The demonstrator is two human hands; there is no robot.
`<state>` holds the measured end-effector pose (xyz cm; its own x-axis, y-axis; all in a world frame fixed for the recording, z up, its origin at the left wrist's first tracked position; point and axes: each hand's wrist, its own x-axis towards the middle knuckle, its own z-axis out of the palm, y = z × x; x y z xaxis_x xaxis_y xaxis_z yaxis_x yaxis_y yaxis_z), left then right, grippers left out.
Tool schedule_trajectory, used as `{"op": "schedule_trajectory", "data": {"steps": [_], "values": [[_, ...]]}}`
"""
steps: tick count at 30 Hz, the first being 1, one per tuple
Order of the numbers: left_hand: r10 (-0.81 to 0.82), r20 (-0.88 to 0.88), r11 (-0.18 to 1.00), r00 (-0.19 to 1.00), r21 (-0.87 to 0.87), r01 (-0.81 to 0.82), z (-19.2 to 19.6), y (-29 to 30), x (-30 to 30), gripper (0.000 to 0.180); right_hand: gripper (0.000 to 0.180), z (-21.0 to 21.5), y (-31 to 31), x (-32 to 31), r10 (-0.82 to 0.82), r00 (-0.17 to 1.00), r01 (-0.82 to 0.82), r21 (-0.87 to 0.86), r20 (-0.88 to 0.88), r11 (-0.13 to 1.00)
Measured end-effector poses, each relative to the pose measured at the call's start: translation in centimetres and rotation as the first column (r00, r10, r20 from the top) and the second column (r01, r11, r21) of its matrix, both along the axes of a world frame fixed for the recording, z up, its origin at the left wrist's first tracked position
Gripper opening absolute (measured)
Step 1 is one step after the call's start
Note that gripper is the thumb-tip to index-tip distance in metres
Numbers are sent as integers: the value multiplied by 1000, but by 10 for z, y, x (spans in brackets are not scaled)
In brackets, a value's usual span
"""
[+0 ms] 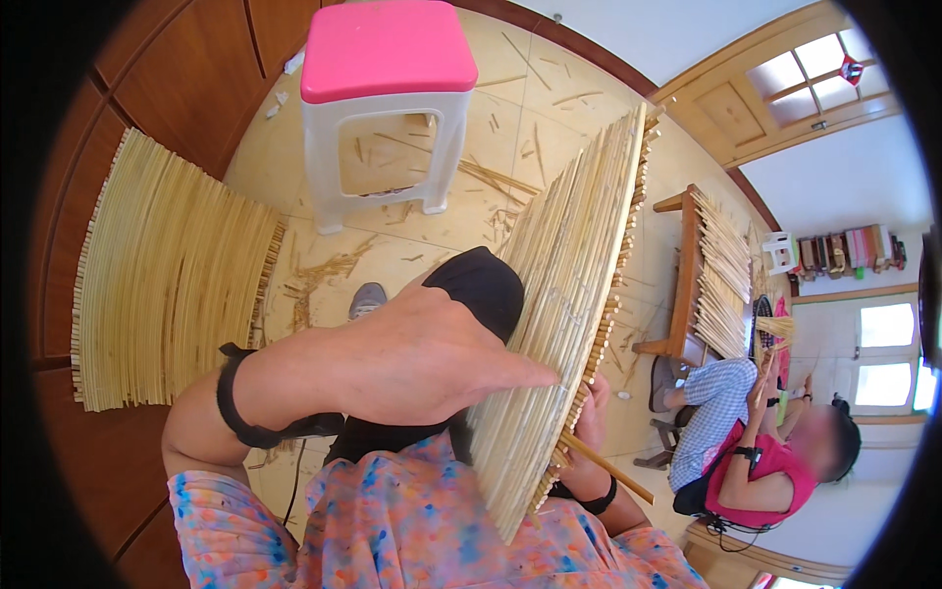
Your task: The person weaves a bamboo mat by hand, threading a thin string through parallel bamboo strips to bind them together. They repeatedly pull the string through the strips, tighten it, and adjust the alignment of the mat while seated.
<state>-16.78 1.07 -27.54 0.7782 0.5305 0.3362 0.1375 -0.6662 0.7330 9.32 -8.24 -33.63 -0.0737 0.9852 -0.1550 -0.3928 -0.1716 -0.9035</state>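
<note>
A mat of pale, thin reeds (554, 285) stands tilted across my lap, its cut ends forming the right edge. My left hand (461, 363) reaches over its face, fingers pressed together at the tip near that edge; whatever they pinch is hidden. Behind the cut ends, my right hand (591, 417) is partly hidden, its fingers curled against the mat's edge. One loose reed (613, 471) juts out past the edge beside my right hand. Thin binding lines cross the mat near my left fingertip.
A pink-topped white stool (388, 54) stands ahead. Another reed mat (167, 275) leans against brown wooden panels at left. Reed scraps litter the tiled floor (402, 255). At right, a seated person in pink (760, 481) handles reeds beside a wooden bench (684, 285) bearing more reeds.
</note>
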Motion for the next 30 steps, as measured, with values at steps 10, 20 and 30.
{"op": "schedule_trajectory", "data": {"steps": [10,20,30], "values": [[13,-45,998,999,63,-10,-6,0,1,44,42,-5,-7,4,-55,998,56,-34,7,998],[-60,-65,996,996,-66,56,-9,3,0,43,41,-7,-16,12,-140,986,154,-191,87,969],[-83,10,994,997,-65,83,-17,5,-5,43,43,-3,-20,8,-132,981,160,-204,144,966]]}}
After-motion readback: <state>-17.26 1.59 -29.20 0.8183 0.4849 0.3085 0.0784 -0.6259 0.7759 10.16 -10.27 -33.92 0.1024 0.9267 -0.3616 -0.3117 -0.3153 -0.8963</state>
